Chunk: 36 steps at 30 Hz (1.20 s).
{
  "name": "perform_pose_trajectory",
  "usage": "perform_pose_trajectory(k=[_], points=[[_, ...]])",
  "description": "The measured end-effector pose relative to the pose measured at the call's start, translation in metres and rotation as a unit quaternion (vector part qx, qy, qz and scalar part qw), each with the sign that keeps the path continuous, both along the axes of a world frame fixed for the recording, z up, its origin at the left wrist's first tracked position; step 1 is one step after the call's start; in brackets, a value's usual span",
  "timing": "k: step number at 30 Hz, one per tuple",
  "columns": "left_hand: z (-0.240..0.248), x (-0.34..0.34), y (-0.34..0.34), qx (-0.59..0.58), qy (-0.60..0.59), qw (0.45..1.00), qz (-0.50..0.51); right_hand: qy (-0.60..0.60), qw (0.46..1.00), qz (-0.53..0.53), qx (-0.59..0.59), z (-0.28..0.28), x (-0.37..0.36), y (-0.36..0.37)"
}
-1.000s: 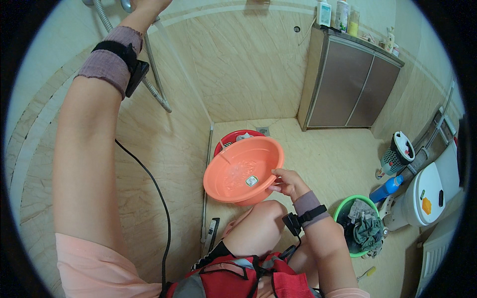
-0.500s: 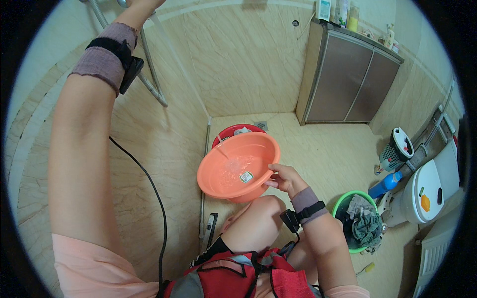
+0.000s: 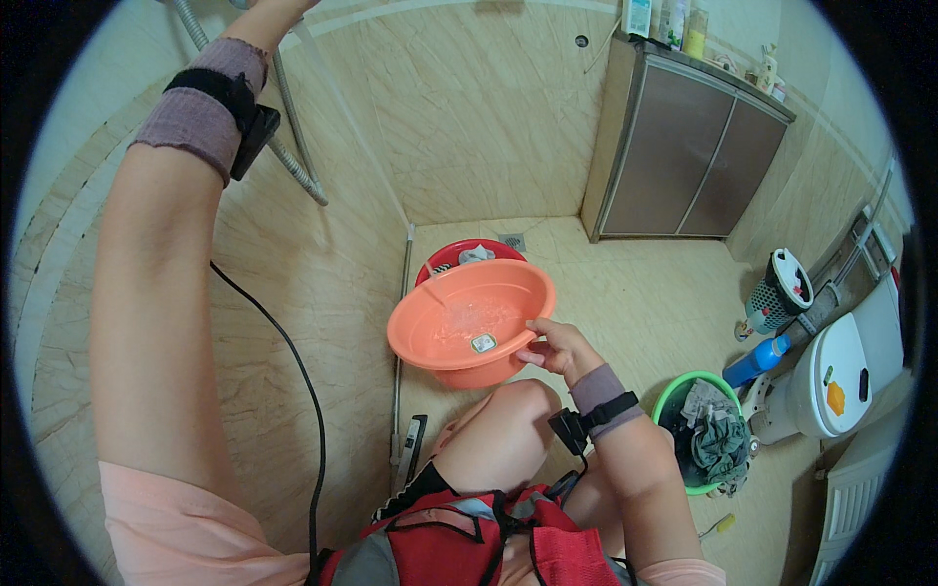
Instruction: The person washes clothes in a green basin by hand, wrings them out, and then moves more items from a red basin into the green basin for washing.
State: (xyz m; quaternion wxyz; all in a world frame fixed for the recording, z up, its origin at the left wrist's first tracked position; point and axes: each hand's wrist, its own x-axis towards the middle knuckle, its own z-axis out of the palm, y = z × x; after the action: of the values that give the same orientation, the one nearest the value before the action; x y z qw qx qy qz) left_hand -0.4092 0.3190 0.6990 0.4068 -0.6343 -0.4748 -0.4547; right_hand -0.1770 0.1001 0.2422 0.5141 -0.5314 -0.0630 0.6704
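My right hand [image 3: 561,350] grips the near right rim of an orange plastic basin [image 3: 489,283], thumb over the edge and fingers underneath. The basin is tilted above my knee, and a thin stream of water falls into it, rippling the shallow water inside. A small label shows on its inner wall. Raised to the top left edge, my left hand [image 3: 285,12] is beside the shower hose [image 3: 298,166]; its fingers are cut off by the frame. Behind the orange basin, partly hidden, a red basin [image 3: 422,270] holds cloth items.
To the right stands a green-rimmed basin [image 3: 667,393] with wet dark clothes. Beyond it are a blue bottle [image 3: 754,361], a white toilet [image 3: 831,381] and a waste basket [image 3: 777,293]. A cabinet [image 3: 669,142] stands at the back. A black cable [image 3: 298,361] hangs by my left arm.
The orange basin has shifted and tipped slightly in my right hand, its lower side a little higher. Water keeps running into it. My left arm has barely moved.
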Motion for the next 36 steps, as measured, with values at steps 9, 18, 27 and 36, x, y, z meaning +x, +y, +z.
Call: perform_pose_trajectory(k=[9,18,27,36], points=[[0.003,0.001,-0.004,-0.008,0.007,1.0,0.021,-0.005,1.0,-0.007,-0.007,0.004,0.0,0.001],[0.002,0.008,-0.02,-0.085,0.083,0.987,0.109,-0.004,1.0,-0.015,0.016,0.006,0.005,-0.005],[-0.119,0.053,-0.03,-0.428,0.22,0.804,-0.35,0.013,0.994,-0.088,0.062,0.015,0.042,-0.024],[-0.386,0.03,-0.054,-0.826,-0.31,0.396,-0.255,-0.019,0.972,-0.182,0.144,0.038,0.088,-0.07]])
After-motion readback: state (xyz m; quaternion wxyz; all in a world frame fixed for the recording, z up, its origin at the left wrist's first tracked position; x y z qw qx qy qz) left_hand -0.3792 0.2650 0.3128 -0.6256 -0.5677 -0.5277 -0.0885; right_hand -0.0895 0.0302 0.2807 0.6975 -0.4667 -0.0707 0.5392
